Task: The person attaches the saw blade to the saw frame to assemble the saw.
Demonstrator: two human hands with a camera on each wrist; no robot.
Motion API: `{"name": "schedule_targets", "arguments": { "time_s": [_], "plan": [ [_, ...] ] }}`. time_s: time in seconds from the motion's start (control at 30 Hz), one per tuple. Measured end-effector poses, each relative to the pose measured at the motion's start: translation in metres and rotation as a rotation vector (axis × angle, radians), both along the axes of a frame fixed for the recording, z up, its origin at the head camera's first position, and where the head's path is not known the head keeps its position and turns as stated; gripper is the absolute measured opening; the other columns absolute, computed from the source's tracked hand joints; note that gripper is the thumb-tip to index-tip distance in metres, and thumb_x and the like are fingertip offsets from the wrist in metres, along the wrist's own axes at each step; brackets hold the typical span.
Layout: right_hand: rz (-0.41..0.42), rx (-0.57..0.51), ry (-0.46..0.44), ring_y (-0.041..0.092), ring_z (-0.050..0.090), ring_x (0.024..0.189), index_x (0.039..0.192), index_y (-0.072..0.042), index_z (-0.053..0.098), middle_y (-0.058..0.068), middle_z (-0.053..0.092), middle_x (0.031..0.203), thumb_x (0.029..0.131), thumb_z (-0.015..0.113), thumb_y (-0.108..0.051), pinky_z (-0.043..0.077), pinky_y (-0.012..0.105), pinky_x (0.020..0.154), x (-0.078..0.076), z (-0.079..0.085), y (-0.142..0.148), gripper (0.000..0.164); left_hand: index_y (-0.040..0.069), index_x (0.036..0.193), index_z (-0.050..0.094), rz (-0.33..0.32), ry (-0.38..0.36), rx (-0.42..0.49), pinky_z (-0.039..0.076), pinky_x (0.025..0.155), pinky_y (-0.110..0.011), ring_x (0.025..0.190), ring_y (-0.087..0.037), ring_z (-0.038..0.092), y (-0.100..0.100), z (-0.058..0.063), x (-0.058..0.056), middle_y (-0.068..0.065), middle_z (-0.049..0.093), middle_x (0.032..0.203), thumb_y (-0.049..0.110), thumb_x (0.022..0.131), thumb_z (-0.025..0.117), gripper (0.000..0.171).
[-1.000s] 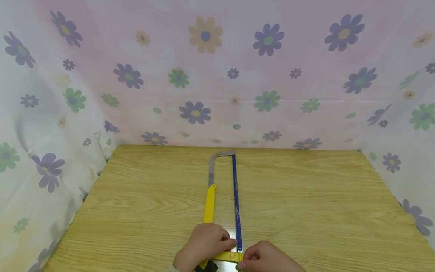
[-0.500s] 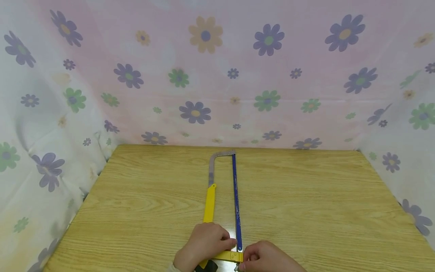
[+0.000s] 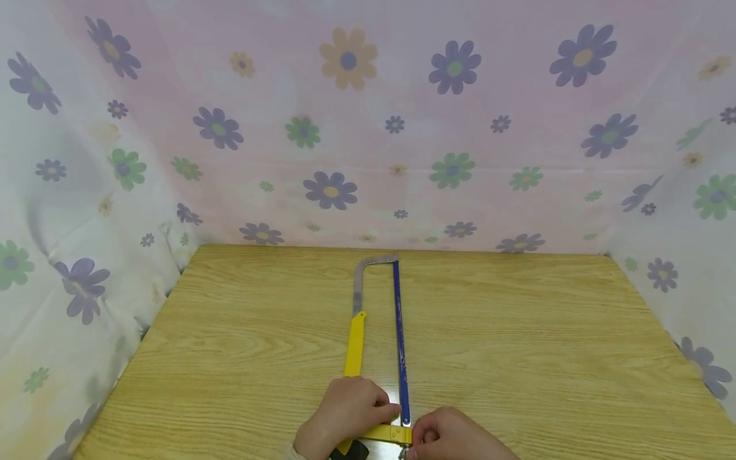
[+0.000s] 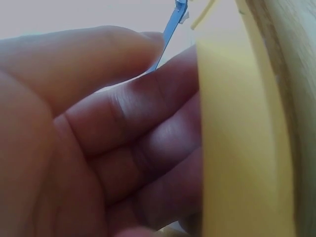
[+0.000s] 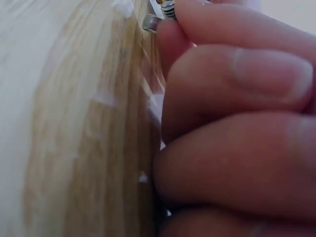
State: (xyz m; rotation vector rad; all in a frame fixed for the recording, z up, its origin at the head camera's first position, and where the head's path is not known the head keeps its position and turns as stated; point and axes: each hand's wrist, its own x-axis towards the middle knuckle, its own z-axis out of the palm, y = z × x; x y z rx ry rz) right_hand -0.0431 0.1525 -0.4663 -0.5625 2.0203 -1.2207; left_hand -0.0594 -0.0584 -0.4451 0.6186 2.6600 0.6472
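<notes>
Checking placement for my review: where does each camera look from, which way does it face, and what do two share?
Head: on the head, facing forward and down at the saw; left hand and right hand show.
Left wrist: worn there, facing that hand and the frame.
Right wrist: worn there, facing that hand's fingers, a screw and the table.
Head and left wrist share the blade.

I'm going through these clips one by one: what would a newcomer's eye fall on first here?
Probably the yellow hacksaw with its blue blade, lying lengthwise along the middle of the wooden table. Next come the hands at its near end: the left hand gripping the frame, the right hand at a small metal screw. Flowered cloth rises behind the table.
</notes>
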Motion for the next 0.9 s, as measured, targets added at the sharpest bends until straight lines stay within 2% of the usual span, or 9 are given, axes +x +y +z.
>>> {"name": "schedule_targets", "arguments": {
  "time_s": [0.23, 0.6, 0.8, 0.9],
  "plan": [
    [-0.038, 0.031, -0.075, 0.004, 0.044, 0.048, 0.07, -0.017, 0.066, -0.01, 0.051, 0.055, 0.08, 0.062, -0.038, 0.032, 0.02, 0.045, 0.0006, 0.0017, -0.0009, 0.023, 0.029, 0.051, 0.051, -0.003, 0.024, 0.001, 0.026, 0.043, -0.024, 0.043, -0.002, 0.036, 0.0004, 0.0001, 0.0001, 0.015, 0.03, 0.043, 0.051, 0.082, 0.051, 0.039],
    [-0.008, -0.008, -0.065, 0.003, 0.042, 0.046, 0.071, -0.016, 0.066, -0.01, 0.051, 0.055, 0.082, 0.06, -0.037, 0.031, 0.02, 0.042, 0.0006, 0.0014, 0.0001, 0.024, 0.028, 0.052, 0.051, -0.02, 0.039, 0.008, 0.026, 0.044, -0.024, 0.044, -0.002, 0.036, 0.0, 0.0007, -0.0001, 0.016, 0.031, 0.043, 0.05, 0.083, 0.051, 0.038],
    [-0.042, 0.057, -0.089, 0.006, 0.042, 0.048, 0.072, -0.019, 0.067, -0.009, 0.049, 0.055, 0.08, 0.062, -0.039, 0.03, 0.021, 0.044, 0.001, 0.004, -0.0035, 0.021, 0.028, 0.051, 0.051, -0.009, 0.018, -0.009, 0.026, 0.044, -0.024, 0.043, -0.003, 0.036, 0.0013, 0.0013, -0.0009, 0.015, 0.031, 0.043, 0.05, 0.083, 0.051, 0.038],
    [-0.04, 0.075, -0.067, 0.006, 0.042, 0.048, 0.071, -0.019, 0.066, -0.009, 0.047, 0.054, 0.079, 0.063, -0.04, 0.029, 0.021, 0.044, 0.0008, 0.0028, -0.0042, 0.022, 0.028, 0.051, 0.051, -0.006, 0.021, -0.01, 0.026, 0.044, -0.024, 0.043, -0.003, 0.036, 0.0011, 0.0018, -0.0007, 0.015, 0.031, 0.043, 0.05, 0.083, 0.051, 0.038]
  ]
}}
